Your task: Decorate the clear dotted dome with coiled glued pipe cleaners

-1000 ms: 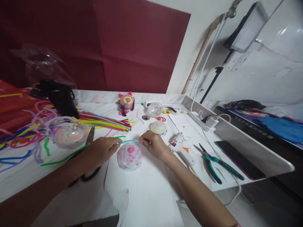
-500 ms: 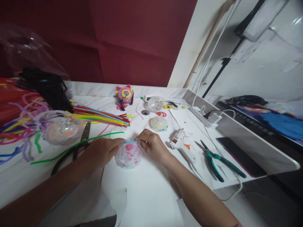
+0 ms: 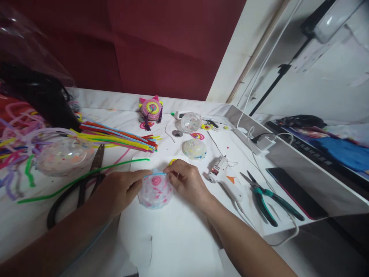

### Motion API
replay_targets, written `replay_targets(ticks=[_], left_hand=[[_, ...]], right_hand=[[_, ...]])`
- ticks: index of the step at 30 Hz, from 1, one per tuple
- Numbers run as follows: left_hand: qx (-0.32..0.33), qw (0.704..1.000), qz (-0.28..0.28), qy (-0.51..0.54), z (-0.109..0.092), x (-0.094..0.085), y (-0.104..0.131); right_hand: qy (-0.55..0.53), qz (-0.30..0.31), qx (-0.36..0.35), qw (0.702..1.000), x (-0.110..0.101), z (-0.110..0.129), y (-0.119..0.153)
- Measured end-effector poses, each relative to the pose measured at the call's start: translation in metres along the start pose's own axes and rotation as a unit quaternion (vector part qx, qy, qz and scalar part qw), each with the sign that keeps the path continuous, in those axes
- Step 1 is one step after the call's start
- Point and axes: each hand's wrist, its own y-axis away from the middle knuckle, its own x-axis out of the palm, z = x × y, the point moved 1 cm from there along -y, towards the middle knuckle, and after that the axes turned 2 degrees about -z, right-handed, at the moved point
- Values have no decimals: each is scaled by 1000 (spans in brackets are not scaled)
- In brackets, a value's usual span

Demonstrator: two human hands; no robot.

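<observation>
A clear dome with pink and blue marks rests on white paper at the middle. Across its upper edge lies a light-blue pipe cleaner. My left hand pinches this strip at its left end, the index finger stretched along the dome's rim. At the other end my right hand pinches the strip between thumb and index finger. A long blue length trails under my left forearm. Just beyond my right hand's fingers, a yellow piece partly shows.
Black-handled scissors, a green pipe cleaner and a bundle of coloured ones lie left. Other domes and a pink round ornament stand behind. Right are a glue gun, pliers and a phone.
The camera view has shifted slightly, spreading the table items outward. Both hands remain at the dome's upper edge, and a yellow piece now shows behind my right hand.
</observation>
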Motion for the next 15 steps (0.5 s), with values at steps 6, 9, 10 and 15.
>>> replay_targets(ticks=[6, 9, 10, 15], left_hand=[[2, 1000, -27, -10, 4, 4, 3], [4, 1000, -20, -7, 4, 4, 4], [6, 1000, -20, -5, 4, 4, 5], [13, 999, -34, 3, 1, 3, 6]], right_hand=[[-13, -8, -19, 1000, 2, 3, 3], [-17, -6, -21, 1000, 2, 5, 4], [-17, -6, -21, 1000, 2, 5, 4], [-6, -22, -30, 999, 2, 9, 3]])
